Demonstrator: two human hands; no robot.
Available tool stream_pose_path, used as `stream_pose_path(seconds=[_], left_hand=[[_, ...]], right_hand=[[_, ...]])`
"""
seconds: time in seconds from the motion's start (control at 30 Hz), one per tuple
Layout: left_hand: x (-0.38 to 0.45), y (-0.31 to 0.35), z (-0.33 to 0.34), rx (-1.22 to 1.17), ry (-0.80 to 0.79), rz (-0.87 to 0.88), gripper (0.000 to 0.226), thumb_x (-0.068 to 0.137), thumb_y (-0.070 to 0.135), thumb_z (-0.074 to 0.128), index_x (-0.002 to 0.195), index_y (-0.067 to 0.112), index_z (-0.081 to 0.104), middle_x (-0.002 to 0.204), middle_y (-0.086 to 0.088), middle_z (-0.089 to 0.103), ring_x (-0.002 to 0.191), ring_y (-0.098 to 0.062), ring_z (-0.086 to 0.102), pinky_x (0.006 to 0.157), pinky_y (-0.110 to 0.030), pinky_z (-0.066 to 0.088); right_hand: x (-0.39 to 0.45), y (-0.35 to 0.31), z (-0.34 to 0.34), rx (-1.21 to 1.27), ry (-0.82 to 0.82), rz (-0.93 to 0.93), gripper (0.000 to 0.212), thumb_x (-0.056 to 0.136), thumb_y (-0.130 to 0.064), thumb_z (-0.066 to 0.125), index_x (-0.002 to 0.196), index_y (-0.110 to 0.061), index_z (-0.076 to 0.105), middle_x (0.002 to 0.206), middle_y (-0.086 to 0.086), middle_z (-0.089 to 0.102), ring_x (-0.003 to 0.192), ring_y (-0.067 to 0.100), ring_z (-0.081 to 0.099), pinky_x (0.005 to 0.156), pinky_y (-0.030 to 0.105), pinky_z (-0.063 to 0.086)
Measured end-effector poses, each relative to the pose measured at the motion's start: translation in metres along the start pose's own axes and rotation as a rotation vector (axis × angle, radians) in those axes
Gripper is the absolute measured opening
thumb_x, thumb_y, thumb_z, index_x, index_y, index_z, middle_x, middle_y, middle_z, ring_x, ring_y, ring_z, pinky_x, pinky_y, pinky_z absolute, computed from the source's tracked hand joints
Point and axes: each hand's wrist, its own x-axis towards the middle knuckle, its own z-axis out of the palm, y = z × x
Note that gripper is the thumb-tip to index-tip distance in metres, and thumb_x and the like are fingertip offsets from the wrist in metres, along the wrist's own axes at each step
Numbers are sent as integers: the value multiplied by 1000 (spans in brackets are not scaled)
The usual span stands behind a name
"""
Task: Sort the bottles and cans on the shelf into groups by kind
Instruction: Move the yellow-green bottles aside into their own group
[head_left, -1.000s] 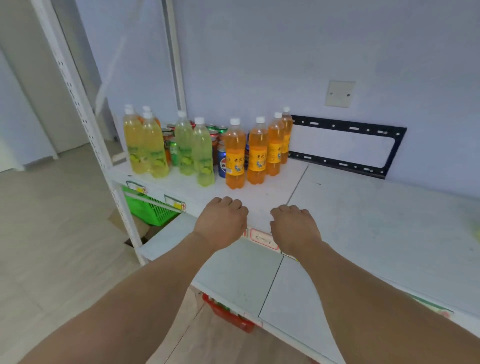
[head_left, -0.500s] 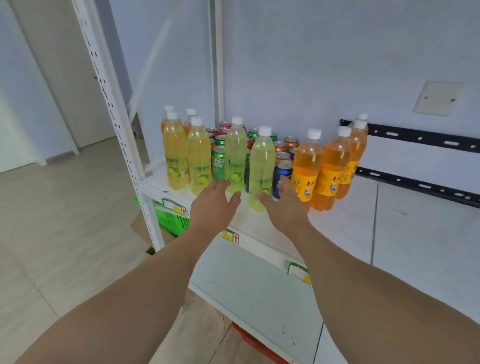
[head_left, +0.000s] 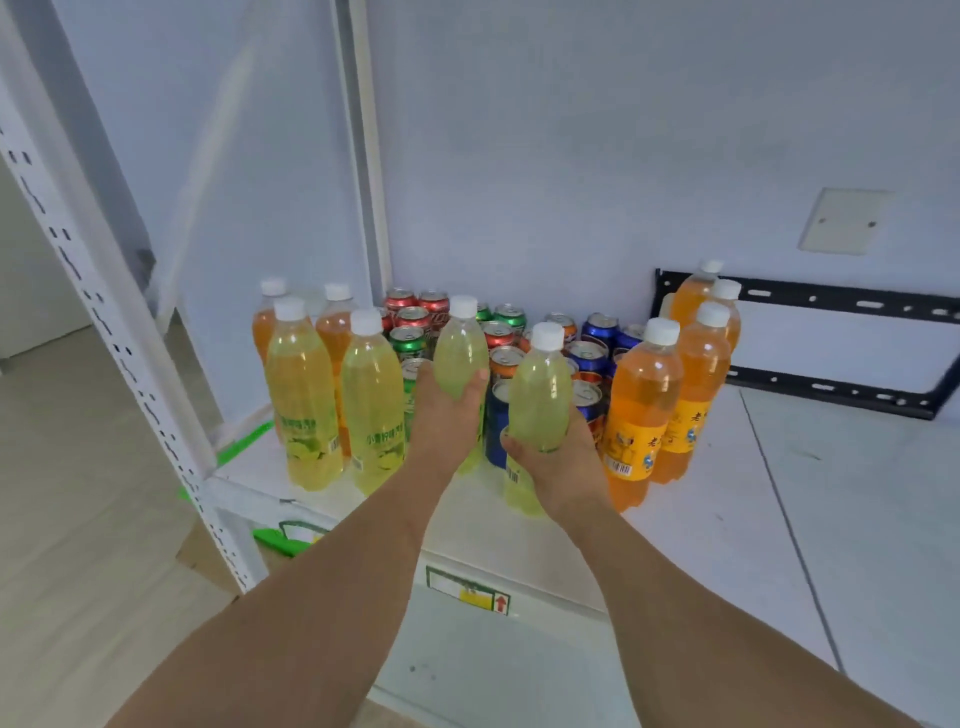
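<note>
My left hand (head_left: 449, 415) grips a yellow-green lemon bottle (head_left: 460, 353) round its middle. Beside it, my right hand (head_left: 558, 462) grips a second lemon bottle (head_left: 540, 395). Both bottles stand upright at the front of the white shelf (head_left: 701, 499). Two more lemon bottles (head_left: 332, 395) stand to the left, with two orange bottles (head_left: 332, 332) behind them. Several orange bottles (head_left: 670, 395) stand to the right. Red, green, orange and blue cans (head_left: 498, 332) fill the space behind my hands.
A white perforated upright (head_left: 104, 291) rises at the left. A black metal bracket (head_left: 852, 343) leans on the wall at the back right. A green basket (head_left: 283, 535) shows under the shelf. The lower shelf board (head_left: 493, 670) juts out below.
I have moved closer to the bottles. Both hands have gone from hovering in front of the shelf to gripping the two middle lemon bottles.
</note>
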Motion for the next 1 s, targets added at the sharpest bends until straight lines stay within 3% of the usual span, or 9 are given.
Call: stream_pose_path(seconds=[0.1, 0.23, 0.4, 0.5, 0.6, 0.77, 1.0], left_hand=[[8, -8, 5, -46, -46, 16, 72, 83, 53, 68, 142, 25, 38, 128, 1, 58, 115, -21, 55, 101, -42, 45], [7, -20, 2, -85, -85, 88, 65, 78, 57, 73, 130, 28, 47, 120, 6, 63, 109, -17, 60, 96, -40, 49], [-11, -22, -4, -214, -135, 37, 53, 76, 59, 73, 114, 30, 51, 103, 8, 66, 94, -15, 64, 87, -44, 55], [-33, -24, -3, -278, -197, -14, 63, 74, 69, 67, 119, 27, 54, 105, 7, 66, 98, -18, 64, 91, -46, 54], [-58, -17, 2, -333, -255, -54, 64, 81, 64, 64, 131, 27, 50, 118, 13, 58, 112, -15, 57, 94, -37, 47], [-117, 5, 28, -376, -437, -179, 78, 78, 75, 56, 138, 25, 49, 124, 5, 59, 114, -20, 56, 97, -43, 46], [-246, 44, 95, -453, -623, -227, 53, 83, 62, 64, 124, 28, 59, 111, -1, 70, 100, -24, 68, 86, -46, 56]], right_hand=[[-7, 0, 0, 31, 65, 16, 71, 73, -37, 84, 132, -28, 45, 114, -10, 58, 103, 15, 57, 80, 29, 46], [-26, 3, 1, 77, 128, 6, 63, 71, -31, 86, 117, -37, 44, 109, -13, 58, 102, 12, 57, 83, 28, 48], [-59, -2, -10, 93, 216, 25, 66, 72, -42, 83, 124, -35, 44, 111, -13, 56, 99, 10, 57, 79, 28, 48], [-87, 4, -21, 134, 283, 62, 58, 73, -45, 80, 119, -34, 46, 111, -8, 62, 96, 10, 61, 79, 32, 53], [-118, 9, -37, 197, 346, 120, 48, 76, -40, 78, 111, -30, 47, 98, -7, 63, 90, 13, 64, 77, 36, 56], [-178, 23, -78, 260, 406, 154, 44, 78, -37, 75, 110, -25, 48, 93, -4, 64, 84, 15, 66, 75, 41, 58], [-268, 60, -194, 223, 468, 151, 46, 79, -36, 76, 113, -27, 46, 97, -6, 63, 85, 10, 63, 71, 31, 54]])
